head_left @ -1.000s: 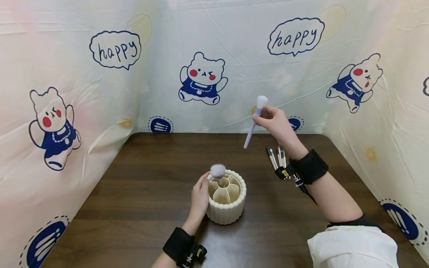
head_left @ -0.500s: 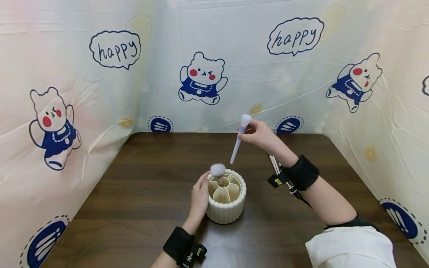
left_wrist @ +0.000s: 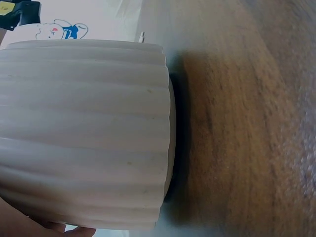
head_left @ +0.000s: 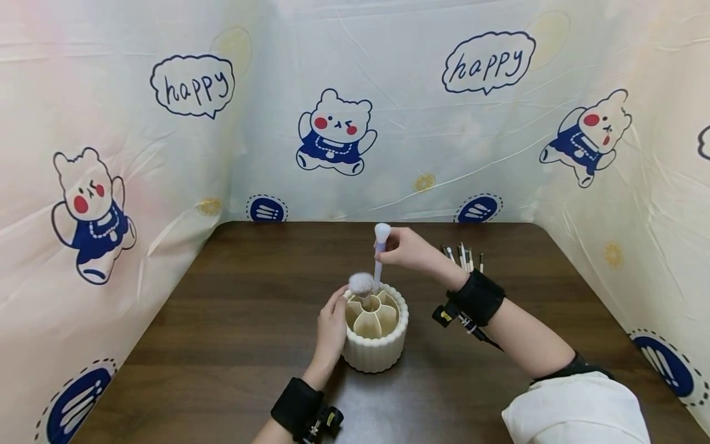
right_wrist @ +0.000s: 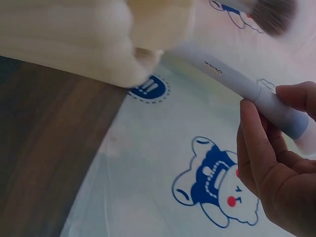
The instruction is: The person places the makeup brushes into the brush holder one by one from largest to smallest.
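Observation:
A cream, ribbed makeup brush holder [head_left: 373, 354] with petal-shaped compartments stands upright on the table. My left hand [head_left: 331, 327] holds its left side, fingers curved along the wall up to the rim. One makeup brush with fluffy grey-white bristles [head_left: 361, 284] stands in the holder's middle section. Between thumb and fingers, my right hand [head_left: 407, 248] pinches a lilac makeup brush [right_wrist: 222, 74] near its bristle end. The lilac brush points handle down, bristles up, its lower end at the holder's back rim. In the left wrist view the holder wall [left_wrist: 89, 118] fills much of the picture.
Several slim makeup brushes [head_left: 465, 256] lie on the dark wooden table [head_left: 233, 345] to the right, partly behind the right forearm. A printed curtain [head_left: 249, 135] with bears and lettering surrounds the table's back and sides.
My right hand has moved left and down with the lilac brush, from above the table's back to the holder's rim. The brush is now more upright. My left hand and the holder stay put.

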Motion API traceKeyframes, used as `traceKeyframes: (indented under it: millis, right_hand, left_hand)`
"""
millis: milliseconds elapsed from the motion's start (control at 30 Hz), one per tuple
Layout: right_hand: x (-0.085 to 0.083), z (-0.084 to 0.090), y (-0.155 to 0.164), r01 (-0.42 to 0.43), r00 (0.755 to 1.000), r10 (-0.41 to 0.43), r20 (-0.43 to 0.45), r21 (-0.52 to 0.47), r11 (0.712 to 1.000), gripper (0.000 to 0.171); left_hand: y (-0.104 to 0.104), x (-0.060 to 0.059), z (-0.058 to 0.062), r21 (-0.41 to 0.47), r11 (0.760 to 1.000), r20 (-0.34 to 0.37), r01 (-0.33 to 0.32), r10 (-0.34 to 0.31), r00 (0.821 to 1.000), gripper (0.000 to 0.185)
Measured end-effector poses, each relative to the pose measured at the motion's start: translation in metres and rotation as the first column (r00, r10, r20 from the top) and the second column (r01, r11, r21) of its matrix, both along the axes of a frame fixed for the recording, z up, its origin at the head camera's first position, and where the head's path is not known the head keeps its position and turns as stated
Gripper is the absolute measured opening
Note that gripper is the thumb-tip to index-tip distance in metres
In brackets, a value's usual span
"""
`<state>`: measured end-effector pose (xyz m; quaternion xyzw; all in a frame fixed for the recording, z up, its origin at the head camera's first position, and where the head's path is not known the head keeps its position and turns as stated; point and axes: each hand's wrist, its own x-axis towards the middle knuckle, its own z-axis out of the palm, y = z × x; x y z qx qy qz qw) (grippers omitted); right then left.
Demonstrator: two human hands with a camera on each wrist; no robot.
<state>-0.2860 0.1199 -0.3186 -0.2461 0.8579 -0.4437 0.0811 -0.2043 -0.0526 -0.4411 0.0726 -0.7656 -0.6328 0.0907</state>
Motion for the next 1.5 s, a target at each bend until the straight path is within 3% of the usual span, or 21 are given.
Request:
traceKeyframes:
  millis: [167, 367, 1167, 1500]
  right_hand:
    - [-0.003, -0.018, -0.006, -0.029, 0.999, 0.027, 0.023, 0.071, 0.997, 0.02]
    - [-0.002, -0.027, -0.009, -0.036, 0.999, 0.033, 0.026, 0.137, 0.99, 0.025]
    - [-0.002, -0.036, -0.013, -0.081, 0.997, 0.075, 0.03, 0.334, 0.939, 0.023]
    - [0.0, -0.03, -0.019, -0.082, 0.996, 0.063, 0.06, 0.398, 0.914, 0.01]
  left_hand:
    - [-0.001, 0.0, -0.002, -0.026, 1.0, -0.021, -0.004, 0.004, 1.0, 0.038]
    - [0.0, 0.0, -0.003, -0.031, 0.999, -0.027, 0.005, -0.006, 1.0, 0.039]
    - [0.0, 0.001, -0.003, -0.021, 1.0, -0.036, 0.009, -0.009, 0.999, 0.038]
    - [0.0, 0.001, -0.002, 0.007, 1.0, -0.053, 0.019, -0.018, 0.998, 0.038]
